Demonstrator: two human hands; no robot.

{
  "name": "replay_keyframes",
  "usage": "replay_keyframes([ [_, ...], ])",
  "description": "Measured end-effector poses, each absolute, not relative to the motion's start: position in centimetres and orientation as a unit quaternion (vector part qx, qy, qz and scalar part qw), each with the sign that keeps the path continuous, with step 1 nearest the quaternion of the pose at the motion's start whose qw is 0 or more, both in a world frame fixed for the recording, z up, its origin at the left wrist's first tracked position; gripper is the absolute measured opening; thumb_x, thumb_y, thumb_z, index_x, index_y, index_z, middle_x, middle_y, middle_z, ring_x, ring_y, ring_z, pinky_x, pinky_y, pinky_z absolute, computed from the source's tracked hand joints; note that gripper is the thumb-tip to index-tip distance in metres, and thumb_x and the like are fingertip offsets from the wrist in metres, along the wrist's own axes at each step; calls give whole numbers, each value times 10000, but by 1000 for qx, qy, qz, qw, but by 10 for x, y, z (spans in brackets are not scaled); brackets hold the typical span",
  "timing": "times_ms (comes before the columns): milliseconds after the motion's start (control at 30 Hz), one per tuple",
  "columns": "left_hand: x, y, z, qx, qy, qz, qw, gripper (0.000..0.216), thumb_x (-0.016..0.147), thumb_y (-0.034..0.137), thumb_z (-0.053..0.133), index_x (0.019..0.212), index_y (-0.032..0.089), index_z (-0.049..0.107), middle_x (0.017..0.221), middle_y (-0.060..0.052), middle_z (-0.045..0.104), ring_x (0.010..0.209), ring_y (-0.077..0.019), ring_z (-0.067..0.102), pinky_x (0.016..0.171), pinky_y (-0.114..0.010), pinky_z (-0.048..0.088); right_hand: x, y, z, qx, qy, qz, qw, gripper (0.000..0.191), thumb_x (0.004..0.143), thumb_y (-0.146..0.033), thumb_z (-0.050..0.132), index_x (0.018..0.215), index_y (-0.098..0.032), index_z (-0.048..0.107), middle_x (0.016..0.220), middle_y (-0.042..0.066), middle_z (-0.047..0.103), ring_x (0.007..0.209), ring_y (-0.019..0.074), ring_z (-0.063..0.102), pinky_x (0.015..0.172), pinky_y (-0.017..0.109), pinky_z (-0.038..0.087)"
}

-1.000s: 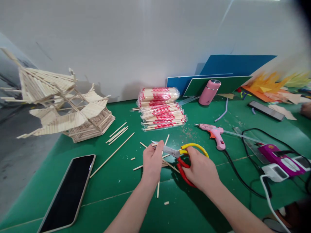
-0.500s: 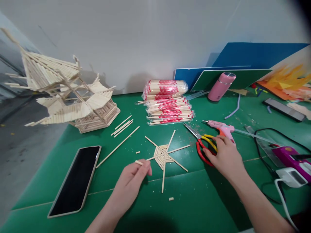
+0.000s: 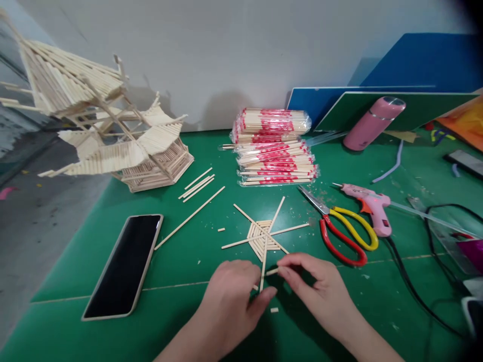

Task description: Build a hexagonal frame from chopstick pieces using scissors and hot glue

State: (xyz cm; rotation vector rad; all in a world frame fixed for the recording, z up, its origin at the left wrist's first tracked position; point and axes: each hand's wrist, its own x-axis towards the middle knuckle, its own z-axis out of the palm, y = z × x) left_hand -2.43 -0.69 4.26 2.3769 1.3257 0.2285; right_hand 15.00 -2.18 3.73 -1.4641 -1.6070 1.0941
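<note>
I'm seeing the right hand point(image 3: 311, 279) pinch a short stick point(image 3: 272, 271), lower centre of frame, right by the star-shaped web point(image 3: 266, 235); left hand point(image 3: 236, 294) curled, can't tell if it's gripping

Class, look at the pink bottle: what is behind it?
A green board, with a blue board beyond. The patch directly behind the bottle is covered and cannot be seen.

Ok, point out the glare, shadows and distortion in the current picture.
Head view: glare on the clear wrap around the stick bundles; head view: soft shadows on the wall, and a dark one on the green table below the right hand; head view: black top-right corner, and the pink bottle slants outward, probably lens stretch.
</note>
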Motion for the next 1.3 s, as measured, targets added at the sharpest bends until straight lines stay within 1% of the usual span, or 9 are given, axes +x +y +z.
replay_keyframes([
  [100, -48, 4, 36, 814, 548, 157, 110, 214, 779, 355, 454, 776, 167, 555, 731, -53, 584, 700, -192, 537, 633, -305, 410, 162, -21, 31, -620, -570, 416, 343, 123, 771, -296, 540, 818, -209, 613, 705, -12, 644, 594, 113, 579, 551, 193, 466],
  [267, -76, 29, 20, 766, 627, 125, 69, 251, 809, 312, 388, 932, 153, 538, 858, -80, 557, 783, -208, 536, 650, -315, 446, 172, -24, 21, -647, -554, 391, 349, 147, 769, -308, 541, 838, -197, 608, 730, 7, 658, 628, 136, 605, 587, 215, 491],
  [433, -83, 35, 6, 794, 595, 124, 15, 306, 814, 278, 372, 982, 117, 570, 900, -129, 540, 835, -249, 509, 702, -371, 430, 176, -21, 20, -652, -578, 335, 360, 126, 773, -278, 530, 838, -209, 614, 769, 7, 652, 658, 131, 596, 606, 212, 490],
  [600, -70, 24, 23, 776, 593, 203, -75, 227, 784, 256, 454, 933, 170, 602, 885, -110, 558, 842, -265, 501, 725, -414, 387, 174, -16, 21, -628, -607, 325, 363, 123, 793, -254, 494, 817, -214, 609, 761, 15, 626, 647, 129, 582, 589, 224, 481],
  [700, -46, 12, 35, 811, 528, 253, -20, 108, 750, 211, 522, 805, 198, 614, 778, -56, 574, 796, -224, 504, 730, -385, 377, 169, -16, 19, -606, -626, 331, 362, 125, 795, -226, 488, 830, -207, 607, 768, 26, 621, 678, 135, 582, 608, 236, 478],
  [800, -20, 1, 35, 837, 474, 271, 41, 122, 745, 181, 547, 843, 192, 618, 769, -39, 595, 816, -206, 499, 780, -381, 355, 166, -16, 17, -584, -649, 332, 357, 130, 793, -190, 489, 842, -201, 609, 796, 32, 627, 739, 137, 586, 667, 246, 476],
  [900, -4, -3, 28, 847, 460, 261, 51, 166, 771, 175, 519, 908, 183, 614, 828, -50, 613, 868, -209, 481, 802, -376, 328, 166, -16, 16, -560, -675, 328, 352, 144, 799, -174, 481, 859, -202, 609, 797, 32, 637, 753, 133, 590, 684, 249, 478],
  [1067, 2, 2, 19, 854, 466, 219, 76, 186, 800, 158, 451, 801, 222, 625, 771, -13, 612, 850, -191, 466, 785, -364, 283, 166, -13, 16, -547, -698, 319, 334, 159, 819, -184, 456, 861, -207, 608, 799, 30, 644, 751, 131, 590, 675, 255, 481],
  [1300, 1, 5, 11, 849, 477, 214, 76, 168, 800, 170, 456, 809, 218, 617, 776, -20, 606, 838, -194, 464, 773, -369, 288, 166, -10, 5, -551, -758, 227, 265, 189, 831, -172, 437, 913, -203, 604, 860, 59, 612, 764, 162, 539, 680, 299, 445],
])
